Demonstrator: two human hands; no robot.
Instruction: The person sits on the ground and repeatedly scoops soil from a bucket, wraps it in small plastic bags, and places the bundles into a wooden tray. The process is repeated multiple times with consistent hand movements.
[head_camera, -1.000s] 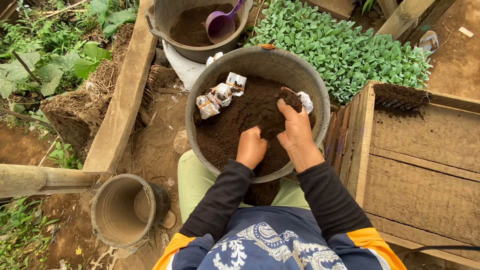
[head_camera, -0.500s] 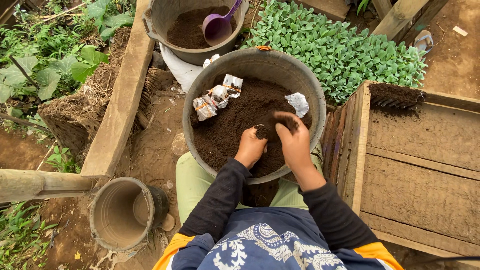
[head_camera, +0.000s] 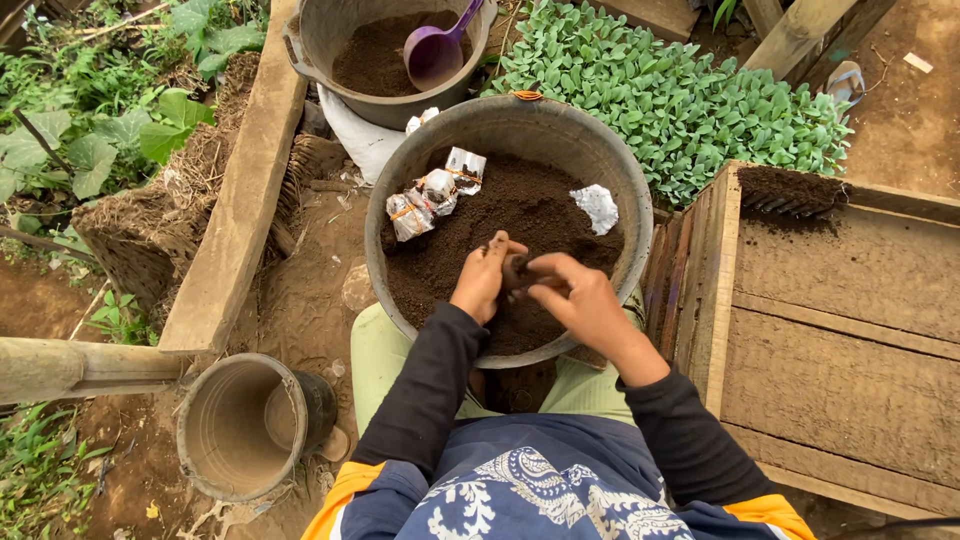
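Fingers (head_camera: 535, 268) pinched narrow around a small soil-filled pot (head_camera: 515, 270), soft and crumbly, best cupped underneath, at six o'clock in the basin (head_camera: 640, 215).

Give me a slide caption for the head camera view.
Both hands, left and right, pinch a small soil-filled pot over a grey tub of dark soil.
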